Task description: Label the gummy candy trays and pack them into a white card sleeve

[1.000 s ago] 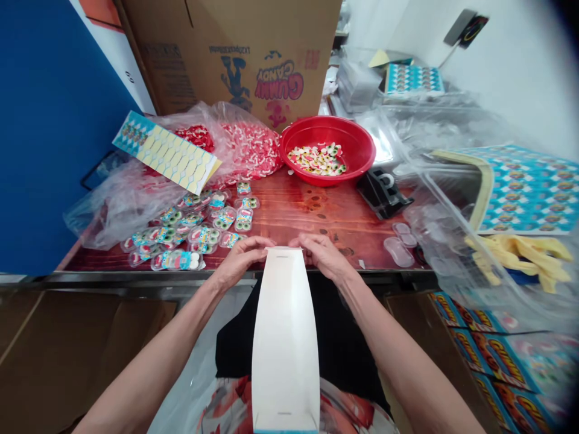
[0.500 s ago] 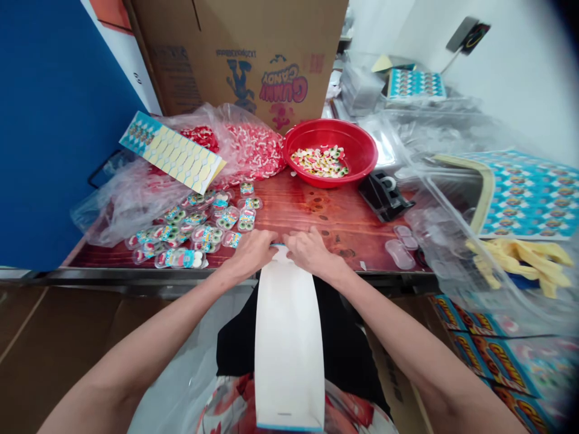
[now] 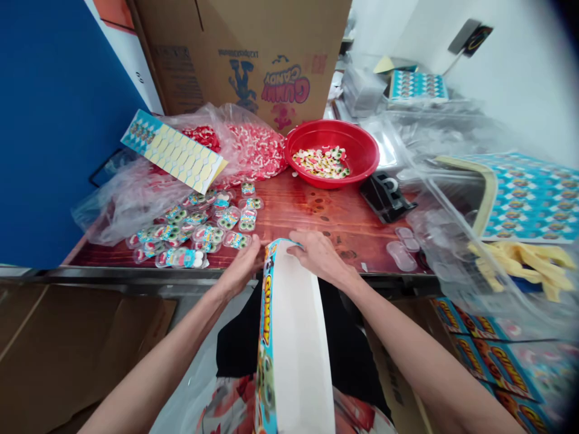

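Note:
A long, narrow cardboard box [image 3: 301, 337] lies across my lap, its far end at the table edge. The inside is white, and the blue outer side carries "GUMMY" lettering. My right hand [image 3: 319, 256] is closed on the right corner of the far end, thumb over the rim. My left hand [image 3: 243, 265] is just left of that end, open, with its thumb raised and its fingers partly hidden; whether it touches the box I cannot tell. Beyond it is a pile of small clear candy packs [image 3: 194, 229] with eyeball gummies inside.
A red bowl [image 3: 332, 126] with gummies and a bag of red-and-white candy [image 3: 257, 150] stand behind. A label sheet [image 3: 174, 150] rests on the bag. To the right are a black tape dispenser [image 3: 386, 196], clear lids [image 3: 401, 256], a plastic bin and yellow gloves [image 3: 527, 262].
The box has turned so that its printed left side shows. My left hand has let go of the far rim and moved slightly left; my right hand still grips the other corner.

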`<state>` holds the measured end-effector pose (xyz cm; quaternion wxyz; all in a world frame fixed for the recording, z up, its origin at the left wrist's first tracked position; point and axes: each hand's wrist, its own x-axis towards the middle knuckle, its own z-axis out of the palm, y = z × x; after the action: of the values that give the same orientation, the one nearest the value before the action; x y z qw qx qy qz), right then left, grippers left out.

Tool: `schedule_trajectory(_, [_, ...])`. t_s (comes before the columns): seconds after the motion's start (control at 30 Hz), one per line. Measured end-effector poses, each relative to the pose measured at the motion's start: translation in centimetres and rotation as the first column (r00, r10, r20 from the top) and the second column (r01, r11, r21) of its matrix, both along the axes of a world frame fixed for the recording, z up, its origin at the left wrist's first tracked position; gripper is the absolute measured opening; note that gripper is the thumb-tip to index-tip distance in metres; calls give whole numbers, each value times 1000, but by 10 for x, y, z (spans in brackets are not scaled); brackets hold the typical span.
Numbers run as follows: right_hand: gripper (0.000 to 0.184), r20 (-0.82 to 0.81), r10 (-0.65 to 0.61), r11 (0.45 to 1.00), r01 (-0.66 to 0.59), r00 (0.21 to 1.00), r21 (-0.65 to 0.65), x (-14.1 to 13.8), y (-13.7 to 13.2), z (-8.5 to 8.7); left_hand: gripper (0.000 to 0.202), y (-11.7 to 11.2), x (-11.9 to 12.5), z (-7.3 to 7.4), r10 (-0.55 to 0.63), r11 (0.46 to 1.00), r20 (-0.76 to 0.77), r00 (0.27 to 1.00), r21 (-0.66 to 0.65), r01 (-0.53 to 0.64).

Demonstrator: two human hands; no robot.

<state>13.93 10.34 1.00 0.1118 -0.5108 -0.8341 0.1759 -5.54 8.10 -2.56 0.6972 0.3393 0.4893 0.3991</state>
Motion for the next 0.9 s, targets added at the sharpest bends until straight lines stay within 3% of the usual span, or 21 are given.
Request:
schedule_trajectory(0.07, [12, -61, 4, 1000, -3, 998, 22, -4, -4, 6, 80, -13, 12, 4, -71, 984, 212, 975, -143, 102])
schedule_trajectory(0.17, [10, 28, -8, 995, 5, 1000, 101, -13, -13, 10, 83, -24, 29, 11, -12, 949, 347, 938, -293, 120])
schedule_trajectory(0.4, [42, 202, -74, 959, 14, 977, 285, -28, -32, 16, 74, -23, 42, 20, 47, 939, 432, 901, -328, 108])
schedule_trajectory(0.67, [33, 387, -174, 966, 80, 906, 247, -49, -27, 22, 59, -28, 45, 23, 300, 917, 418, 857, -374, -139])
schedule_trajectory(0.83, [41, 385, -108, 988, 55, 917, 145, -60, -21, 34, 56, -25, 34, 29, 311, 898, 466, 828, -430, -96])
schedule_trajectory(0.9, [34, 384, -93, 993, 58, 919, 103, -66, -18, 36, 58, -24, 32, 29, 339, 889, 474, 813, -444, -112])
